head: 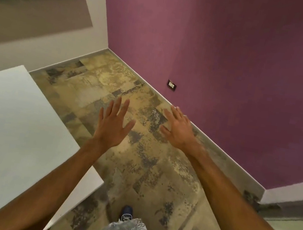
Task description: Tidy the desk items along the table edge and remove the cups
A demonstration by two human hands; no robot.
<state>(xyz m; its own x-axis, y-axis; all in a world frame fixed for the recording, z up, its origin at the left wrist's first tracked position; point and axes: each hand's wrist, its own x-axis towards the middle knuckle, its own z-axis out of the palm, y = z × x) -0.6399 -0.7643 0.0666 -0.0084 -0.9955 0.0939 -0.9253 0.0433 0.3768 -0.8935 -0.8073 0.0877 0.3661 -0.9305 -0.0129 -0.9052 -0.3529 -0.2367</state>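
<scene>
Cups and desk items: none in view; where they lie cannot be told from here. Dark blue shoe (126, 212) on the mottled tan floor (149, 173), nearest. White flat-topped bench (8, 123) at left, its visible part bare. Left hand (112, 126) and right hand (177, 131) held out over the floor, fingers spread, each grip holding nothing. Purple wall (232, 68) beyond. Advice: turn toward the bench, find the cups, then reach.

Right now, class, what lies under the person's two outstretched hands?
Under the left hand and right hand, both open and empty, is patterned floor. The white table sits to the left. The hands and forearms hide the floor directly beneath them.
</scene>
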